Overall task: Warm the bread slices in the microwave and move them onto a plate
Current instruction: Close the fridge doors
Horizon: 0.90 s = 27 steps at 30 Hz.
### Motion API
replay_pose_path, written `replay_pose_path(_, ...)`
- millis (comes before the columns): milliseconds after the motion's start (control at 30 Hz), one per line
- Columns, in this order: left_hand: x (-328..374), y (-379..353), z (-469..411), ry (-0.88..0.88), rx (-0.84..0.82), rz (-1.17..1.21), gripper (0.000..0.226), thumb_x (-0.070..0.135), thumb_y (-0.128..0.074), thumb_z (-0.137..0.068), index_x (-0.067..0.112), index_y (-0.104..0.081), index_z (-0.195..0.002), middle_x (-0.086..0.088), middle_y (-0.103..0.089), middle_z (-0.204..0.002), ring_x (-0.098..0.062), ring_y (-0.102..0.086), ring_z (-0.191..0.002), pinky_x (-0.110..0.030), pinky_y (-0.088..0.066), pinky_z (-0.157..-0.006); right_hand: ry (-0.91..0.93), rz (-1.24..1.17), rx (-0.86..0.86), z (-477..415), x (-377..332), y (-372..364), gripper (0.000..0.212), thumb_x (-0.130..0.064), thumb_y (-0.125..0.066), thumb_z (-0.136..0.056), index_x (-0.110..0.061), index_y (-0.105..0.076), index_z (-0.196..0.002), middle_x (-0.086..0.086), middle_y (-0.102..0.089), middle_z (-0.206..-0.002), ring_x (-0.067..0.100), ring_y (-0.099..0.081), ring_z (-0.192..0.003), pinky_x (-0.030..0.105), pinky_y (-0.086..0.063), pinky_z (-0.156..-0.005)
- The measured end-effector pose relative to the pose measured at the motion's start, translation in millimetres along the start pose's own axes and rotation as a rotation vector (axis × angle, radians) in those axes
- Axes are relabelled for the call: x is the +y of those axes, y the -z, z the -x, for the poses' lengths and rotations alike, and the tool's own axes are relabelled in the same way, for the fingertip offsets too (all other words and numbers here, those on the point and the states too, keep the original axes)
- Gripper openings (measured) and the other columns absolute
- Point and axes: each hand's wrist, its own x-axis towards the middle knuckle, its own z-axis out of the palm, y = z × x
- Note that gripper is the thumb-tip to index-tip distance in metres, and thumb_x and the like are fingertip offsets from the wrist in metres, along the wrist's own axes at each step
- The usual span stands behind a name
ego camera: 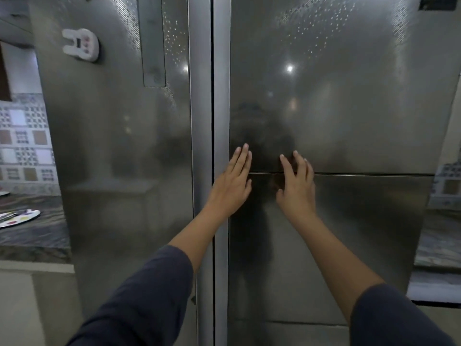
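The 2 hands lie flat on the fridge's right door (349, 108), across its horizontal seam (361, 174). The left hand (232, 182) is at the seam's left end and the right hand (296, 186) is just beside it. Fingers are straight or barely bent, holding nothing. Neither the bread slices nor a microwave shows, so where they are cannot be told. A patterned plate (17, 217) sits on the counter (37, 236), far left of the seam and a little below it. This looks like pressing the door closed — push evenly with both palms near the seam's left end until it seals.
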Motion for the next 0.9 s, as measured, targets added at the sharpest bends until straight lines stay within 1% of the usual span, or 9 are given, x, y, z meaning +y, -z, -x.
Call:
replay_pose_path(67,-2,-4,-2,0.002,0.01,-0.011,0.064,0.027,-0.04,-0.097,0.009,-0.007,-0.148,-0.006,0.001,-0.159,-0.015,0.007,-0.144,-0.029,-0.031,-0.109,-0.035,0.007,0.013,-3,-3,-2,0.08,-0.007,-0.066,-0.078,-0.023,-0.026,-0.145,0.006,-0.012,-0.156,0.029,-0.01,-0.143,0.046,-0.029,-0.112)
replay_pose_path(133,-1,-6,-2,0.002,0.036,-0.039,0.063,0.026,-0.044,-0.094,0.005,-0.016,-0.147,-0.01,-0.011,-0.158,-0.02,-0.007,-0.145,-0.029,-0.035,-0.106,-0.065,0.007,0.039,-4,-6,-5,0.079,-0.006,-0.066,-0.077,-0.023,-0.028,-0.144,0.006,-0.014,-0.155,0.029,-0.012,-0.142,0.045,-0.028,-0.111)
replay_pose_path(200,-1,-8,-4,-0.002,0.064,-0.053,0.063,0.025,-0.049,-0.091,0.003,-0.025,-0.145,-0.013,-0.021,-0.155,-0.024,-0.019,-0.144,-0.029,-0.031,-0.108,-0.08,0.003,0.059,-3,-9,-7,0.078,-0.005,-0.064,-0.076,-0.022,-0.03,-0.144,0.006,-0.016,-0.155,0.03,-0.014,-0.142,0.045,-0.028,-0.11)
replay_pose_path(267,-2,-7,-6,-0.01,0.067,-0.057,0.064,0.026,-0.05,-0.089,0.004,-0.028,-0.144,-0.013,-0.025,-0.154,-0.025,-0.023,-0.143,-0.028,-0.021,-0.11,-0.083,-0.015,0.067,-1,-10,-9,0.078,-0.004,-0.063,-0.075,-0.021,-0.031,-0.144,0.007,-0.017,-0.155,0.031,-0.015,-0.142,0.047,-0.028,-0.111)
replay_pose_path(433,-2,-4,-10,-0.033,0.048,-0.047,0.065,0.024,-0.049,-0.089,0.005,-0.024,-0.145,-0.012,-0.022,-0.155,-0.025,-0.018,-0.144,-0.033,-0.014,-0.114,-0.09,-0.026,0.014,-1,-12,-5,0.08,-0.006,-0.064,-0.078,-0.021,-0.026,-0.146,0.007,-0.013,-0.156,0.03,-0.011,-0.143,0.046,-0.027,-0.112)
replay_pose_path(633,2,7,-7,-0.011,-0.057,-0.038,0.066,0.023,-0.044,-0.092,0.009,-0.013,-0.148,-0.008,-0.006,-0.159,-0.021,-0.002,-0.147,-0.037,-0.011,-0.12,-0.098,0.003,-0.128,7,-10,7,0.085,-0.003,-0.064,-0.078,-0.024,-0.019,-0.147,0.005,-0.006,-0.157,0.03,-0.009,-0.142,0.045,-0.033,-0.11)
replay_pose_path(733,8,19,0,0.034,-0.069,-0.019,0.064,0.022,-0.042,-0.094,0.009,-0.012,-0.149,-0.006,-0.006,-0.159,-0.018,-0.003,-0.147,-0.034,-0.009,-0.119,-0.115,-0.035,-0.178,17,-10,17,0.085,-0.003,-0.063,-0.077,-0.024,-0.019,-0.147,0.004,-0.007,-0.156,0.029,-0.011,-0.142,0.043,-0.035,-0.109)
replay_pose_path(833,15,33,17,0.071,-0.042,-0.012,0.061,0.023,-0.041,-0.095,0.009,-0.014,-0.148,-0.007,-0.01,-0.158,-0.017,-0.006,-0.147,-0.026,-0.003,-0.115,-0.079,-0.079,-0.183,28,-11,25,0.076,-0.007,-0.06,-0.08,-0.019,-0.024,-0.146,0.007,-0.012,-0.155,0.029,-0.013,-0.141,0.041,-0.034,-0.11)
replay_pose_path(900,18,43,32,0.104,-0.034,0.006,0.056,0.023,-0.036,-0.098,0.008,-0.015,-0.148,-0.007,-0.012,-0.158,-0.017,-0.008,-0.147,-0.026,-0.002,-0.115,-0.049,-0.113,-0.177,36,-15,30,0.068,-0.01,-0.057,-0.085,-0.017,-0.026,-0.145,0.007,-0.015,-0.155,0.028,-0.013,-0.142,0.039,-0.03,-0.112)
